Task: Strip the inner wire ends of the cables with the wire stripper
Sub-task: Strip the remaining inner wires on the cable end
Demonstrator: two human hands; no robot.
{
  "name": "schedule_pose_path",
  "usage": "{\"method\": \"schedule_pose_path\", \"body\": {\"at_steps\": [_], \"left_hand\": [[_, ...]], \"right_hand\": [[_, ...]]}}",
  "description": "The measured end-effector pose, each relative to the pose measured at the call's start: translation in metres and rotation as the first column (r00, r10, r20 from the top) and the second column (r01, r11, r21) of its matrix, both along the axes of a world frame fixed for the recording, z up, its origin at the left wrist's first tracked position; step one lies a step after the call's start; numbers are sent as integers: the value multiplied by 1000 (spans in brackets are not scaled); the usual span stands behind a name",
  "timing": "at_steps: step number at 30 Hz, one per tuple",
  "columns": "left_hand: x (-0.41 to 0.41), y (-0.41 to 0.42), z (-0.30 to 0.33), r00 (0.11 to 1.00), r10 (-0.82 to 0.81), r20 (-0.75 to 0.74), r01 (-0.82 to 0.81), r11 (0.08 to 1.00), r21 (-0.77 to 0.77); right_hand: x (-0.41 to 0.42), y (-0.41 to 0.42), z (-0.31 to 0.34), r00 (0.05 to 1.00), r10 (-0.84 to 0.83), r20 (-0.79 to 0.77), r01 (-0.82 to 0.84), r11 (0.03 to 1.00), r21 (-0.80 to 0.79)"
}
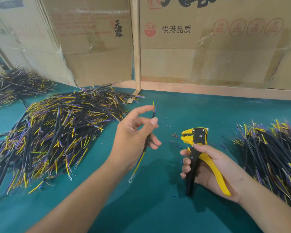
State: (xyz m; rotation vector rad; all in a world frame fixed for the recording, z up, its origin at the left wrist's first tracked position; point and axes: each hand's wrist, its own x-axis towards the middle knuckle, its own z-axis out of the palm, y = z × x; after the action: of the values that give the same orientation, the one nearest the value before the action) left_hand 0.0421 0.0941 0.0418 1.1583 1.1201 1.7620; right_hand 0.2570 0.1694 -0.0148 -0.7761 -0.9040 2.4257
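Green mat w/ big cable pile left of the grips, second pile right of them. Right hand wraps fingers round stripper handles, head up. Left hand pinches one cable upright, beside stripper; inner wire ends above fingertips. Insulation bits lie between.

The cable is a short black-sheathed length held near upright above the green mat, its yellow and blue inner wires fanning from the top end and a yellow wire with a ring terminal hanging from the bottom. The wire stripper, yellow and black, stands with its head up and toothed mouth facing left toward the cable, apart from it, handles spread downward.
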Motion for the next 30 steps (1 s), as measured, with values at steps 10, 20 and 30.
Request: {"method": "schedule_pose_path", "body": {"at_steps": [10,20,30], "left_hand": [[-2,-7,1,845,138,-517,-123,990,64],[1,-10,-5,751,61,-657,-57,998,28],[2,-10,-6,742,-26,-670,59,998,27]], "right_hand": [[-2,-8,11,999,-29,17,29,999,17],[-4,-3,5,999,-21,42,20,1000,17],[-3,-21,23,996,-93,9,91,987,135]]}}
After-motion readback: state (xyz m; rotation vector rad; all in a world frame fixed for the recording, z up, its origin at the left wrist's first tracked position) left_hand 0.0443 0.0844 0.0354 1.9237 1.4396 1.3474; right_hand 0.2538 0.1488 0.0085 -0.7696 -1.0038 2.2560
